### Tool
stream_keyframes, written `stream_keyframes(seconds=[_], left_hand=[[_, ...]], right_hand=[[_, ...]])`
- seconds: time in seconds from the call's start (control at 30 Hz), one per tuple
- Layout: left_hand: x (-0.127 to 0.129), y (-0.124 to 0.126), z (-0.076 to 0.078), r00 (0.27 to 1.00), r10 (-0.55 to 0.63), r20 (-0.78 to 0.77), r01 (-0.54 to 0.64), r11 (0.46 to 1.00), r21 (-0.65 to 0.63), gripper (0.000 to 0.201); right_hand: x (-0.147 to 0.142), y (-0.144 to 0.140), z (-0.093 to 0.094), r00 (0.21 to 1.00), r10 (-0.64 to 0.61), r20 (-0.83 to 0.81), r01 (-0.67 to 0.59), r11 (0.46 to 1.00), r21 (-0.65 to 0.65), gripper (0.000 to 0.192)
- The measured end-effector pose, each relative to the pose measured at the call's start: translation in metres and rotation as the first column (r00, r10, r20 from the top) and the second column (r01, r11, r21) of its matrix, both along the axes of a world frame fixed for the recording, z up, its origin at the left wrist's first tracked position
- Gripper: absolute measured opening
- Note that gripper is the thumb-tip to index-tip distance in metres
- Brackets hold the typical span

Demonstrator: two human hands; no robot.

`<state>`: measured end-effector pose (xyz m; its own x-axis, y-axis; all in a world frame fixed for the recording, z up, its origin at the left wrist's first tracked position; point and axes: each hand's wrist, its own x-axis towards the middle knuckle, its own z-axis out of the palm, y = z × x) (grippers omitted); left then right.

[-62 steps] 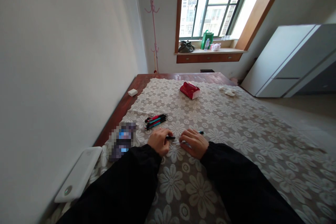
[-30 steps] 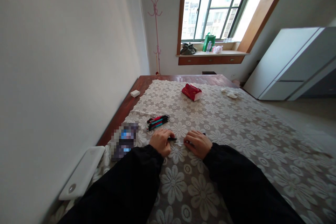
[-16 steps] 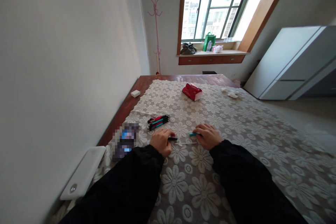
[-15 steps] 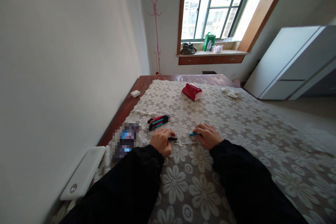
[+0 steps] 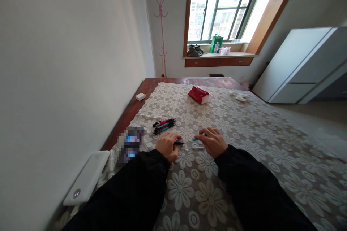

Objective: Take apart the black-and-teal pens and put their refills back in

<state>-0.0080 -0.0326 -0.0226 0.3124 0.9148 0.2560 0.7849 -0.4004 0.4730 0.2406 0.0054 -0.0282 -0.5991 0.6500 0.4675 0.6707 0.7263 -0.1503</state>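
Note:
My left hand (image 5: 168, 146) rests on the flowered tablecloth (image 5: 181, 189), fingers closed round a black pen part (image 5: 178, 143) whose end points right. In my right hand (image 5: 213, 140), thumb and fingers pinch a blue pen part (image 5: 195, 139) with its end turned left. A gap separates the two parts. A thin white stick (image 5: 193, 148), like a pen refill, lies on the cloth between my hands, its right end close to my right hand. Beyond my left hand lies a bunch of pens (image 5: 164, 126) in black, red and blue.
Left of my hands lie a blurred-out dark item (image 5: 130, 146) and a white power bank-like device (image 5: 86, 177) by the wall. A red tissue pack (image 5: 198, 95) lies farther back, with crumpled white tissue (image 5: 240, 98) to its right. A small white box (image 5: 140, 96) sits near the left edge.
My right hand has shifted slightly left and its fingers have lifted a little, bringing the blue pen part nearer the black one. My left hand stays in place.

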Motion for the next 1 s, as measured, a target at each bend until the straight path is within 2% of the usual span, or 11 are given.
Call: stream_keyframes(seconds=[0.27,0.53,0.67,0.83,0.93,1.0], left_hand=[[0.000,0.000,0.001,1.000,-0.002,0.008,0.002,1.000,0.008,0.038],[0.001,-0.001,-0.001,0.994,-0.064,0.084,0.057,0.995,0.083,0.030],[0.001,0.000,-0.001,0.987,-0.114,0.111,0.099,0.986,0.132,0.021],[0.001,0.000,-0.002,0.968,-0.219,0.124,0.189,0.958,0.218,0.025],[0.001,-0.001,-0.003,0.960,-0.248,0.131,0.205,0.940,0.274,0.015],[0.002,-0.002,-0.004,0.961,-0.227,0.158,0.170,0.936,0.308,0.011]], right_hand=[[-0.002,-0.001,0.001,1.000,-0.005,0.030,0.005,1.000,0.003,0.030],[-0.006,-0.002,0.001,0.999,0.034,-0.038,-0.032,0.999,0.030,0.014],[-0.008,-0.003,0.001,0.983,0.057,-0.172,-0.070,0.995,-0.071,0.012],[-0.019,-0.012,-0.001,0.900,0.022,-0.435,-0.145,0.957,-0.251,0.008],[-0.025,-0.018,0.000,0.879,0.011,-0.477,-0.177,0.936,-0.305,0.006],[-0.026,-0.019,0.000,0.877,0.009,-0.480,-0.182,0.931,-0.317,0.006]])
